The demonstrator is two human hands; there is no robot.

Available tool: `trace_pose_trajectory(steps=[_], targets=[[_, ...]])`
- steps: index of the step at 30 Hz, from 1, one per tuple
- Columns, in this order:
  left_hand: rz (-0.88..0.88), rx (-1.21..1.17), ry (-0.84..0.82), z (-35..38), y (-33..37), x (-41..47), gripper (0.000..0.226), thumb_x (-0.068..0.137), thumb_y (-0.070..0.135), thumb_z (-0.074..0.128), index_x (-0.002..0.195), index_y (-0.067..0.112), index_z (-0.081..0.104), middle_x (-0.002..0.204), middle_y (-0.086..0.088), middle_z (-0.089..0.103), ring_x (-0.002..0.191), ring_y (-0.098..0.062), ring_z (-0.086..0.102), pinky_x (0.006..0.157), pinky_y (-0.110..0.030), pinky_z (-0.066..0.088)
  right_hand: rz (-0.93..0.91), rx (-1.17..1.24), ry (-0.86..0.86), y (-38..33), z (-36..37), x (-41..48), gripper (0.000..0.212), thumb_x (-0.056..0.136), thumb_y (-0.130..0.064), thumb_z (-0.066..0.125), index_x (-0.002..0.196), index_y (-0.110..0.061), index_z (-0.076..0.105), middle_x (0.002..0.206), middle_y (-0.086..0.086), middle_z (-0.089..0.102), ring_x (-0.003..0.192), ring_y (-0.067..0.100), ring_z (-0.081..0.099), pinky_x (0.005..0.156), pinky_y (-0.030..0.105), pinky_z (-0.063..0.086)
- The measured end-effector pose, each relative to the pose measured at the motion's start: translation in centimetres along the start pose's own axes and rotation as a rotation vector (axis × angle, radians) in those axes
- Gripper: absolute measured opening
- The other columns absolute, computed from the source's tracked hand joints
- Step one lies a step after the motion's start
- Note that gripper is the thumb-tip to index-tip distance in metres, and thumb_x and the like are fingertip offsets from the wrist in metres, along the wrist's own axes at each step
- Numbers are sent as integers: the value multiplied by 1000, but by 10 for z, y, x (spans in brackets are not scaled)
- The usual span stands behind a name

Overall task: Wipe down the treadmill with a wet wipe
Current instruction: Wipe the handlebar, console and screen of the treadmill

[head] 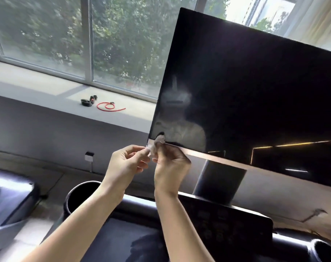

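The treadmill's big black screen point(255, 95) fills the right half of the view, tilted, with a silver strip along its bottom edge. Below it lies the dark console point(227, 224) with buttons. A small crumpled wet wipe point(157, 143) is at the screen's lower left corner. My right hand point(170, 165) grips the wipe from below, fingers curled. My left hand point(128, 163) pinches the wipe's left edge between thumb and fingertips. Both hands sit just under the screen's corner.
A round cup holder point(81, 197) opens at the console's left, another at the lower right point(323, 250). On the grey window sill point(47, 87) lie a red cord point(110, 106) and small black pieces point(88, 102). Another machine's dark part point(9, 197) is at left.
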State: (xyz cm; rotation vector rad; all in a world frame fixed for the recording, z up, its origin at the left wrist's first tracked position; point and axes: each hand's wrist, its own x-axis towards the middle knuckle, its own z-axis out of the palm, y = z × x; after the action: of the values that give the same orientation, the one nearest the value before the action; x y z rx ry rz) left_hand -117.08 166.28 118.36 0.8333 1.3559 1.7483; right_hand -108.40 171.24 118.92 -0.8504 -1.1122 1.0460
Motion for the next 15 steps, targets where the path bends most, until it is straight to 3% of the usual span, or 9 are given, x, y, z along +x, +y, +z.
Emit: trace_pose_trajectory(steps=[4,6,8,10,15], targets=[[35,-66,46,-8,3,-1,30,100,29,65,108,-1,68,94,-19,77,83,-29,74,80,-40,57,-26,-165,-179,4,21,-8,15,94,-17,69,86,-13,80,81,-3,79,75,17,76,75,47,63],[39,-90,58,-10,4,-1,25,100,25,65,110,3,67,96,-17,78,84,-28,76,76,-36,60,-10,-204,-307,-4,13,-11,20,98,-8,61,97,-14,79,91,-3,79,86,15,76,83,46,62],[48,-105,31,-6,5,2,20,98,22,68,107,4,67,91,-14,77,75,-20,74,62,-25,59,19,-209,-459,-16,-3,-11,31,101,1,53,108,-17,77,103,-5,79,97,15,75,89,40,61],[96,-74,23,0,3,7,18,98,23,69,102,5,67,85,-11,76,71,-14,70,59,-20,53,52,-227,-536,-28,-18,-6,35,103,0,52,110,-23,76,106,-8,78,101,13,74,86,37,62],[354,32,55,20,-3,12,11,103,19,63,107,18,72,102,6,76,93,-15,74,81,-30,60,71,-381,-571,-48,-29,10,28,103,-4,54,109,-23,74,98,-5,79,96,13,74,73,36,63]])
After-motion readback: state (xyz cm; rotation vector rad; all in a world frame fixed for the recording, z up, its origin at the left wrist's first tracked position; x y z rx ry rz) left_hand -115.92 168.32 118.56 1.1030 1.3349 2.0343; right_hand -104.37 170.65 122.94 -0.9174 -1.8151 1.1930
